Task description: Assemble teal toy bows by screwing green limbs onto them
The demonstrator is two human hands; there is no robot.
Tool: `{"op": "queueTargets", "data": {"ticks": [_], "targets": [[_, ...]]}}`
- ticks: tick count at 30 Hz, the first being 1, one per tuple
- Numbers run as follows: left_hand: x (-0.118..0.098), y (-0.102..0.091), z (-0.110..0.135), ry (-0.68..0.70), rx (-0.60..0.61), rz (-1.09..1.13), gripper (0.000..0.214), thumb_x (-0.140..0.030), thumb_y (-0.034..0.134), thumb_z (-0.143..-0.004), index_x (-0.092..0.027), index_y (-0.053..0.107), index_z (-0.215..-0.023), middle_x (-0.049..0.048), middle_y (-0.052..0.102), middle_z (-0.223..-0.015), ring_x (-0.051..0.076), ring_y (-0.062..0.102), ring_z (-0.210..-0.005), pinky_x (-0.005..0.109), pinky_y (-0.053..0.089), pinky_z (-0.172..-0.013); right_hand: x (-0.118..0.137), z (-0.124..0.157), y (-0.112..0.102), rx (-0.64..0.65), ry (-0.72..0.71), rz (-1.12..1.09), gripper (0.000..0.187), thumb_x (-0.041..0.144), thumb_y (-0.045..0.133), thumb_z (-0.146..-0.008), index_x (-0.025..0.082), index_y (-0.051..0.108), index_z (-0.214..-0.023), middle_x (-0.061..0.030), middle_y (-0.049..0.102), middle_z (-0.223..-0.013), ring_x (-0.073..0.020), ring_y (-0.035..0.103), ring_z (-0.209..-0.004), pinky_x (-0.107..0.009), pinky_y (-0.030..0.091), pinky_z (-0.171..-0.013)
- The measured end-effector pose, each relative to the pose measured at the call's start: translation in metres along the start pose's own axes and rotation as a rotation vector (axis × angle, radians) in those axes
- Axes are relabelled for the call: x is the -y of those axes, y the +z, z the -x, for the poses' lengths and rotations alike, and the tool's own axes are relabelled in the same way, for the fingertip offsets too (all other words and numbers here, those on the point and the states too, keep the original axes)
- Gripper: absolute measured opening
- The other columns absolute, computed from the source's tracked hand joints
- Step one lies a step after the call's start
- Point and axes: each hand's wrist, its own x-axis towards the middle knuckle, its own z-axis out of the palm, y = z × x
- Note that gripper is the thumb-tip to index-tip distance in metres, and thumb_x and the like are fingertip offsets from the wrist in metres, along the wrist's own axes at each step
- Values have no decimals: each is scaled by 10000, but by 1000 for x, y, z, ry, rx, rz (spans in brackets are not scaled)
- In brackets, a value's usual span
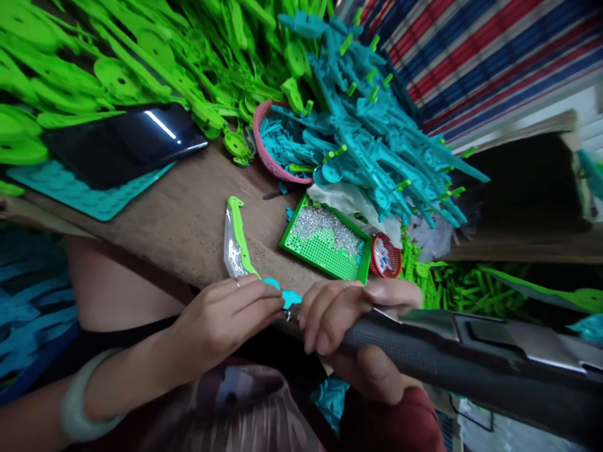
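Note:
My left hand is closed, fingers pinched on a plastic toy piece whose curved end points away from me. That piece has a bright green back edge, a shiny silvery side and a teal section near my fingertips. Wrapped around a dark grey electric screwdriver is my right hand. The driver's tip meets the teal section, and a small metal bit or screw shows there; I cannot tell which. Just beyond my hands stands a green perforated tray with many small silver screws.
A pink basket with teal parts and a small red basket stand beyond the tray. Heaps of green parts and teal parts cover the back. At left a black phone lies on a teal sheet.

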Motion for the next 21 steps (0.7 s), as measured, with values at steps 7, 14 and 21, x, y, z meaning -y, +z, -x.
{"op": "queueTargets", "data": {"ticks": [7, 14, 21], "targets": [[-2, 4, 0, -19, -20, 67, 71, -140, 575, -973, -162, 642, -971, 19, 701, -848, 133, 650, -792, 262, 538, -756, 12, -3, 1, -16, -75, 23, 136, 394, 603, -940, 332, 601, -1061, 96, 540, -544, -121, 570, -444, -279, 538, -533], [-4, 6, 4, -26, -3, 89, 158, -146, 533, -985, -185, 665, -906, 26, 683, -805, 147, 631, -761, 273, 518, -705, 3, 0, 3, 100, -46, 88, 152, 425, 583, -958, 305, 618, -870, 76, 531, -534, -123, 594, -491, -264, 550, -554], [-1, 4, 7, -74, -80, 122, 80, -138, 586, -966, -181, 644, -931, 13, 693, -799, 130, 641, -750, 254, 535, -728, 10, -6, 10, 1, -70, 93, 98, 415, 599, -948, 319, 613, -934, 84, 524, -538, -128, 579, -455, -278, 543, -526]]}}
